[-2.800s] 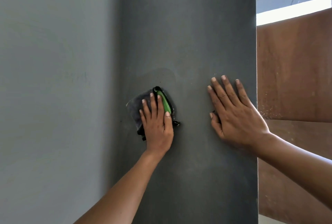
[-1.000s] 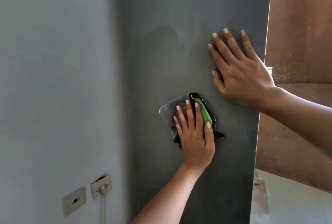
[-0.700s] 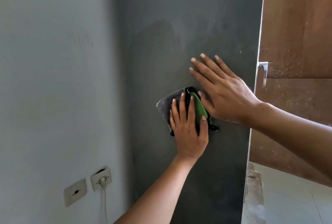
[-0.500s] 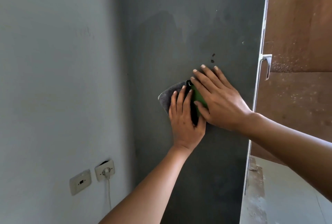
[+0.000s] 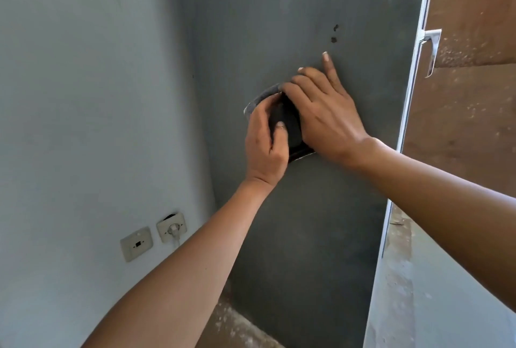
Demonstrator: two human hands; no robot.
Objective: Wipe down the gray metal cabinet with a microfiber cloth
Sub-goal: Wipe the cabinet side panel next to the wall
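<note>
Down at the bottom edge: two bare forearms reach up and in, one from the lower left, one from the right.
Left hand: curled round the cloth's left side, thumb lying across its dark middle — it is grasping the cloth.
Right hand: over the cloth's right side, fingers bent onto its top edge, one finger stretched straight up along the metal; grasping the cloth too, as far as the view shows.
Microfiber cloth: bunched between the two hands, dark with a pale grey rim showing at upper left, held against the cabinet side at about mid-height.
Gray metal cabinet: its dark flat side fills the middle; two small dark specks sit just above the raised finger.
Cabinet front edge: a pale strip runs down the right, with a metal handle sticking out near the top.
Left of it: a light wall carrying a switch plate and a socket with a plug in it.
Far right: a brown wooden panel, speckled with dust.
</note>
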